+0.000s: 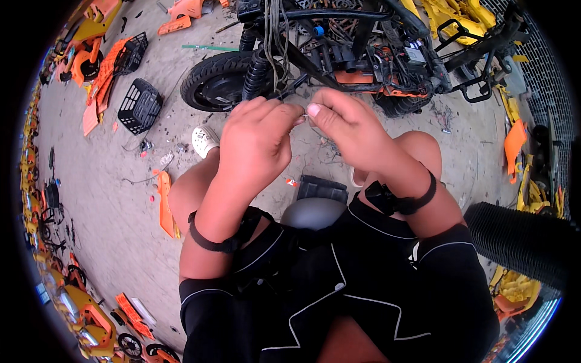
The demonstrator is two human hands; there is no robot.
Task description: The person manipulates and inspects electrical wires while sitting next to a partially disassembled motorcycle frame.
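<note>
My left hand [257,139] and my right hand [348,127] meet in front of me, both closed with fingertips pinched. A thin, wire-like piece [305,115] spans the small gap between them; most of it is hidden by the fingers, and its kind is too small to make out. Just beyond my hands lies a stripped vehicle frame [357,60] with exposed cables and parts. Its black-tyred wheel [215,81] and a coil spring [256,74] are nearest my left hand. Grey cables [275,42] hang down over the frame.
Black plastic crates [140,106] and orange panels [164,202] lie on the concrete floor to the left. Between my legs are a grey rounded object [315,213] and a black box [321,187]. A black ribbed object [514,239] stands at right; yellow parts [460,21] are piled behind.
</note>
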